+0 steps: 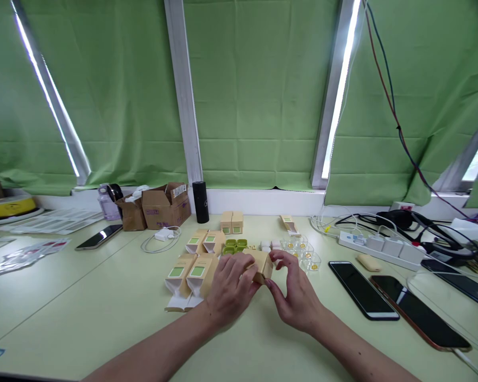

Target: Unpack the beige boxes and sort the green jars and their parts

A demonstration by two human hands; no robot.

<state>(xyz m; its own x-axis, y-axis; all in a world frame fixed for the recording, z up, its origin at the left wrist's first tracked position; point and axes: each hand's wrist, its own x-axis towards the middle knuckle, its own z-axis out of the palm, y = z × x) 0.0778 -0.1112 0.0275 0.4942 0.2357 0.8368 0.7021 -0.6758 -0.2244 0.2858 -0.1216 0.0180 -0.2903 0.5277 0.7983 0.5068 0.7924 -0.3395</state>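
Over the table in front of me, my left hand (231, 286) is closed round a small brown cardboard box (259, 258). My right hand (297, 294) pinches the right end of the same box, thumb low and index finger high. Left of it stand several like boxes with green labels, the nearer ones (202, 269) with end flaps spread open. Green square cups (231, 243) sit just behind my left hand. Clear plastic cups (309, 260) with yellow spots inside lie beyond my right hand, beside small pale pieces (266, 245).
Two boxes (231, 222) and a flat carton piece (289, 225) lie farther back. Phones (362, 289) rest at the right, near a power strip (382, 248) with tangled cables. Larger cartons (163, 208), a black bottle (200, 201) and a charger (164, 234) are at the back left.
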